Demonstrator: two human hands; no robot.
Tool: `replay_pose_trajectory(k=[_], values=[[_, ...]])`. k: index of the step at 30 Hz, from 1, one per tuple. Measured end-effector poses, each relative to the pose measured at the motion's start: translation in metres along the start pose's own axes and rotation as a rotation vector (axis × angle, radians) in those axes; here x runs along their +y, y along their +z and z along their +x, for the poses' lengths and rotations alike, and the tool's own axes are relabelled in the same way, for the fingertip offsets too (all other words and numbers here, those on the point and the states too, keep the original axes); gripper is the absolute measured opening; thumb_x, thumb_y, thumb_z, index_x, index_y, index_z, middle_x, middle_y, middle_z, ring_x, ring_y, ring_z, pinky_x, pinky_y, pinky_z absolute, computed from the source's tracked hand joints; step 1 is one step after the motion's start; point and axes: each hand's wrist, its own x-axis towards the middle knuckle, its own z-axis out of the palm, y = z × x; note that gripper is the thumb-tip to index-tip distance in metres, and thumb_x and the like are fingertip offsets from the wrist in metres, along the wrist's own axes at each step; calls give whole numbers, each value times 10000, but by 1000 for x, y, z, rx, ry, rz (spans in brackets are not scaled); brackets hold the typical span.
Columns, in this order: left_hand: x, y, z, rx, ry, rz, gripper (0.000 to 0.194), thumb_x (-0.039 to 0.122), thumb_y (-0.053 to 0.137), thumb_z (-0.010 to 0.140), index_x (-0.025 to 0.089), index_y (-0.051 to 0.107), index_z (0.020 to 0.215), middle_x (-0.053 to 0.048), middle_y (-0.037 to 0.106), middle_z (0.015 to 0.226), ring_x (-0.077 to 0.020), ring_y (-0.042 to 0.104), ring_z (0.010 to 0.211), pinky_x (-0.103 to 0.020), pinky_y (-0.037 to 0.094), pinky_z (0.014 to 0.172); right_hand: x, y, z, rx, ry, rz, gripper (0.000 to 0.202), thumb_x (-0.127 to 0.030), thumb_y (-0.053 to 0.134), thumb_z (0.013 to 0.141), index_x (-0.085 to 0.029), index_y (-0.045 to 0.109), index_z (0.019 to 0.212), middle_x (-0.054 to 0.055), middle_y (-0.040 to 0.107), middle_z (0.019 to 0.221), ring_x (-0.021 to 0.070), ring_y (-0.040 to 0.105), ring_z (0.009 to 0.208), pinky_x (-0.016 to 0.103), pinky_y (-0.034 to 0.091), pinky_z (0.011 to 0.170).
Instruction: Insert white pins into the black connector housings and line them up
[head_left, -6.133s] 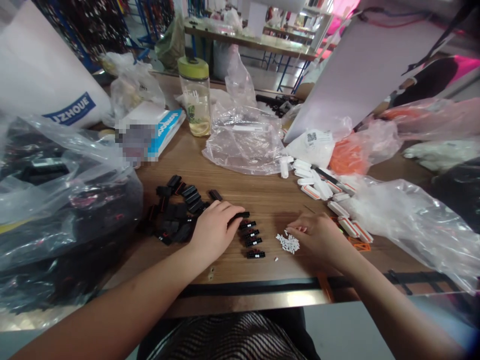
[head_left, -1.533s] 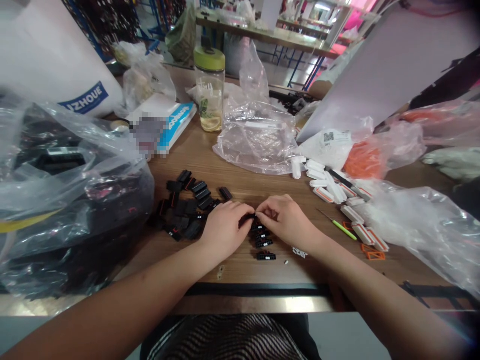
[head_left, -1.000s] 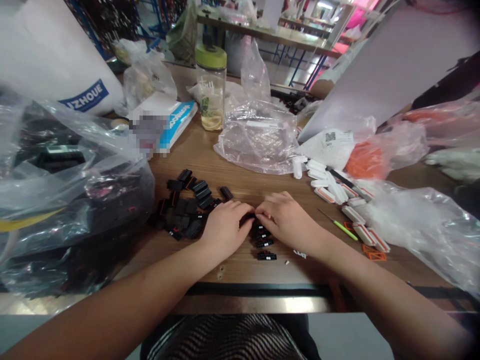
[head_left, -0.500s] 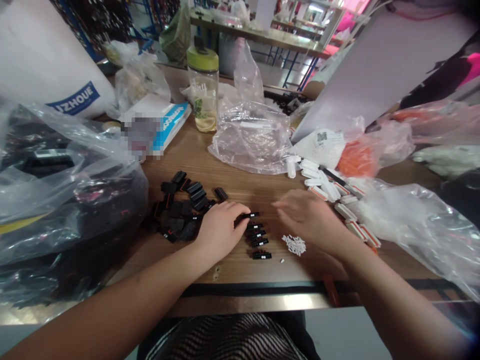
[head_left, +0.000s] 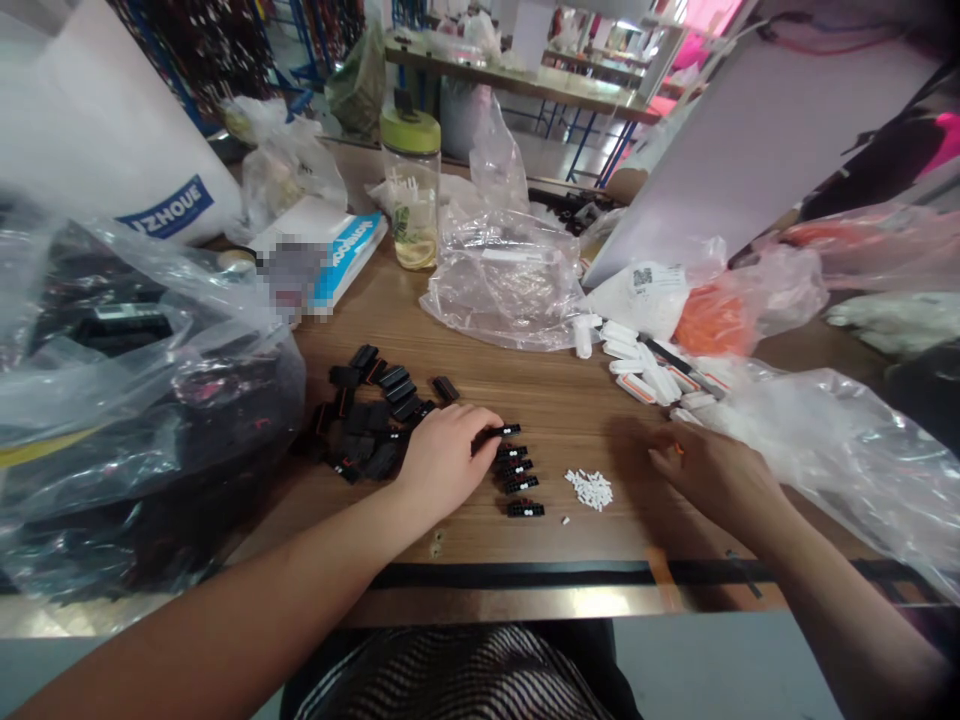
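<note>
My left hand point(head_left: 450, 455) is closed, thumb and fingers pinching a black connector point(head_left: 508, 430) with two white dots on its end. Below it lies a column of several similar black connectors point(head_left: 525, 510), also with white dots. A loose heap of black connectors point(head_left: 367, 425) spreads to the left of that hand. My right hand point(head_left: 709, 465) has curled fingers, in front of the white-and-orange connectors point(head_left: 636, 388). A bit of orange shows at its fingertips, but what it belongs to is unclear. Between the hands sits a small pile of tiny white pieces point(head_left: 590, 490).
A single tiny white piece point(head_left: 565, 520) lies apart from the pile. Clear plastic bags point(head_left: 510, 285) and a bottle with a green lid point(head_left: 411, 190) stand farther back. A large bag point(head_left: 150, 420) fills the left side, and another plastic bag point(head_left: 825, 440) lies at right.
My right hand has moved right, from above the tiny white pieces to the white-and-orange connectors. My left hand still holds the black connector in nearly the same place.
</note>
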Motion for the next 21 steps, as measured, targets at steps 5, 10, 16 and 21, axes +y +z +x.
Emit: replay_pose_trajectory(k=[5, 10, 16, 21], values=[[0, 1, 1, -8, -1, 4, 108, 174, 674, 872, 208, 677, 974, -13, 702, 888, -209, 643, 842, -372, 503, 807, 11, -2, -4, -54, -13, -19, 271, -370, 491, 844, -263, 737, 880, 70, 726, 904, 273, 663, 788, 321, 379, 559], [-3, 3, 0, 2, 8, 7, 111, 168, 672, 872, 208, 672, 976, -13, 700, 888, -207, 642, 851, -371, 503, 811, 11, 6, -8, 47, -30, 65, 227, -347, 494, 825, -222, 681, 796, 89, 708, 907, 271, 655, 791, 329, 400, 565], [-2, 2, 0, -8, 3, 1, 105, 178, 660, 879, 209, 671, 979, -15, 696, 878, -209, 645, 858, -387, 508, 832, 3, 4, 0, 106, -67, 620, 280, -462, 520, 887, -204, 629, 886, 33, 698, 741, 191, 636, 648, 319, 477, 633], [-1, 0, 1, -4, 3, -2, 101, 182, 650, 884, 209, 667, 979, -17, 696, 881, -214, 645, 865, -396, 514, 829, -28, -13, 14, 173, -95, 797, 317, -496, 641, 841, -202, 721, 926, 52, 743, 853, 209, 658, 750, 320, 490, 683]])
